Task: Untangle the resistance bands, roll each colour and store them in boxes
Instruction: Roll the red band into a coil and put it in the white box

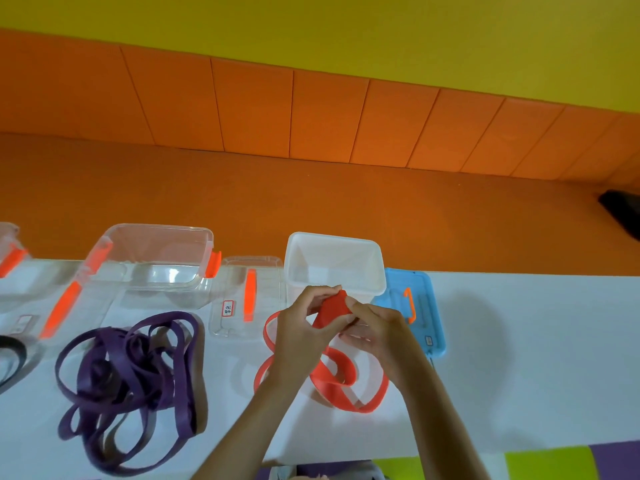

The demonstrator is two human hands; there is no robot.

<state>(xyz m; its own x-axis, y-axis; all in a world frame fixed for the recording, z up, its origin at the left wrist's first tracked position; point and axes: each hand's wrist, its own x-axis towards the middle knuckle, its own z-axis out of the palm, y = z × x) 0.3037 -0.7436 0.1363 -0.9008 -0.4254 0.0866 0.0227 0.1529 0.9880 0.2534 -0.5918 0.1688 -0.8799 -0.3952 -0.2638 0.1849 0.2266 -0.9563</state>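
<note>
An orange-red resistance band (341,375) lies in loose loops on the white table (519,358). Its upper end is wound into a small roll (332,311) that I hold above the table. My left hand (301,327) grips the roll from the left and my right hand (377,327) pinches it from the right. Right behind my hands stands an open white box (334,261). A tangled heap of purple bands (135,382) lies to the left. An open clear box with orange clips (156,261) stands behind that heap.
A clear lid with an orange handle and a label (242,296) lies between the two boxes. A blue lid (420,306) lies right of the white box. A black band (12,355) and another clear box (8,244) sit at the far left. An orange padded wall runs behind the table.
</note>
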